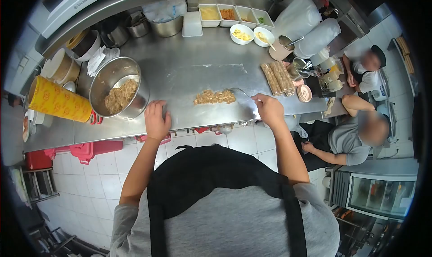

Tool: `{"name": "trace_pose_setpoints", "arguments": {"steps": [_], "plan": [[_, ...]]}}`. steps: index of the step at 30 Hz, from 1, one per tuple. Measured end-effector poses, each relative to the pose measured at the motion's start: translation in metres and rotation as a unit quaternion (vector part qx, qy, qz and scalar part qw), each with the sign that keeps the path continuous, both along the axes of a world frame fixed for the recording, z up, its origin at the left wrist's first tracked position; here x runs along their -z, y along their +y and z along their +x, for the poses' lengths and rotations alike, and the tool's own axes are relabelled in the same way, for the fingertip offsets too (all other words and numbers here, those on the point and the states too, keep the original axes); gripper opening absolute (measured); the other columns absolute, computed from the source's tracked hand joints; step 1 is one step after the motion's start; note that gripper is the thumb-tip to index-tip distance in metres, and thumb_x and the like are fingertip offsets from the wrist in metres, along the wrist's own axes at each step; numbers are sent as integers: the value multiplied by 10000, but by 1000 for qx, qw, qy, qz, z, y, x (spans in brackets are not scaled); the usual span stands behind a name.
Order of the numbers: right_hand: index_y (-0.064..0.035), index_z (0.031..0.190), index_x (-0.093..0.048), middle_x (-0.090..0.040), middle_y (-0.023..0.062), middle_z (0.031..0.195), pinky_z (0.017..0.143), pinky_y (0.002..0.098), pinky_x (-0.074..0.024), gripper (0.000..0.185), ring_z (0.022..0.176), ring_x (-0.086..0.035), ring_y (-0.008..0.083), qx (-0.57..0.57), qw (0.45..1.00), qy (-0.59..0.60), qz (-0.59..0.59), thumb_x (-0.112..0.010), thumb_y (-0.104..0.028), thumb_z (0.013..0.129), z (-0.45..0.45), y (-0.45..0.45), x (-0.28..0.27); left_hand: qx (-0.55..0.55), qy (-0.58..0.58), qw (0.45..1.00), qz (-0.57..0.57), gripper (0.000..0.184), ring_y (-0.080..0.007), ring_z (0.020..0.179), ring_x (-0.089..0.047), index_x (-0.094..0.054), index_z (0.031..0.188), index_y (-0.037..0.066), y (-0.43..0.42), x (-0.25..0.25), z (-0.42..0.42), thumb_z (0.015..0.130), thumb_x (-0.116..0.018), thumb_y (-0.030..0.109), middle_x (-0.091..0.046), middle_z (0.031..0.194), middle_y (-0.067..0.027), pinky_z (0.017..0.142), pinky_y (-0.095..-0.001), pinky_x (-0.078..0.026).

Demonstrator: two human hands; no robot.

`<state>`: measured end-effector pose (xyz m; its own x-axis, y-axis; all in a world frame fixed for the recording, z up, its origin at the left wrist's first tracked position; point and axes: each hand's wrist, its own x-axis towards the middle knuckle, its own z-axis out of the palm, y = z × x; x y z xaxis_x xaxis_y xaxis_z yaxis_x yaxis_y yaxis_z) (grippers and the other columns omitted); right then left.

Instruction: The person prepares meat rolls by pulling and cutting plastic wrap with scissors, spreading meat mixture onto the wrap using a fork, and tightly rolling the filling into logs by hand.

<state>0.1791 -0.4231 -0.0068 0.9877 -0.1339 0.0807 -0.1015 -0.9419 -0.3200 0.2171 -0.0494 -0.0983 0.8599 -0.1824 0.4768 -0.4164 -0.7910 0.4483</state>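
In the head view my right hand [270, 109] is closed around the handle of a metal spoon [243, 93]. The spoon's tip touches the right end of a strip of pale brown minced mixture [214, 97] on the steel counter, possibly on clear film. My left hand [157, 120] rests on the counter's front edge with fingers stretched out, holding nothing. Just left of it stands a steel mixing bowl [143, 88], tilted in view, with more of the mixture inside. Several film-wrapped rolls [276, 78] of a similar mixture lie beyond my right hand.
A yellow patterned roll [60, 99] and red-handled scissors [93, 118] lie left of the bowl. Ingredient tubs [209, 15] and two white bowls [241, 34] line the back. Sauce bottles [334, 72] stand at right. Two people [346, 138] are beyond the counter's right end.
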Motion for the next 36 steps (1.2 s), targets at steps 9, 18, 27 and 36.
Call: {"name": "trace_pose_setpoints", "arguments": {"steps": [9, 18, 27, 36], "plan": [[-182, 931, -705, -664, 104, 784, 611, 424, -506, 163, 702, -644, 323, -69, 995, -72, 7, -577, -137, 841, 0, 19, 10, -9, 7, 1000, 19, 375, -341, 1131, -492, -557, 1113, 62, -2, -1, 0, 746, -629, 93, -565, 1134, -138, 969, -448, -372], [-174, 945, -702, -652, 91, 773, 600, 425, -499, 166, 695, -639, 316, -43, 998, -52, 1, -592, -131, 828, -12, -6, -7, -10, 8, 1000, 27, 379, -362, 1104, -500, -552, 1110, 48, -6, -3, 3, 741, -631, 88, -566, 1125, -158, 959, -449, -378], [-191, 956, -700, -637, 84, 757, 595, 419, -496, 185, 690, -636, 314, -56, 997, -34, 31, -603, -121, 815, -21, -8, -6, -26, 13, 999, 38, 389, -372, 1107, -498, -545, 1119, 39, -4, -1, 3, 744, -631, 97, -559, 1130, -171, 970, -455, -374], [-175, 935, -706, -620, 121, 739, 570, 447, -485, 170, 667, -620, 338, -107, 981, -128, 98, -594, -124, 818, 19, 15, 18, -47, 15, 997, 53, 382, -346, 1086, -494, -542, 1123, 70, -10, -1, 0, 755, -635, 111, -551, 1150, -138, 941, -447, -370]]}}
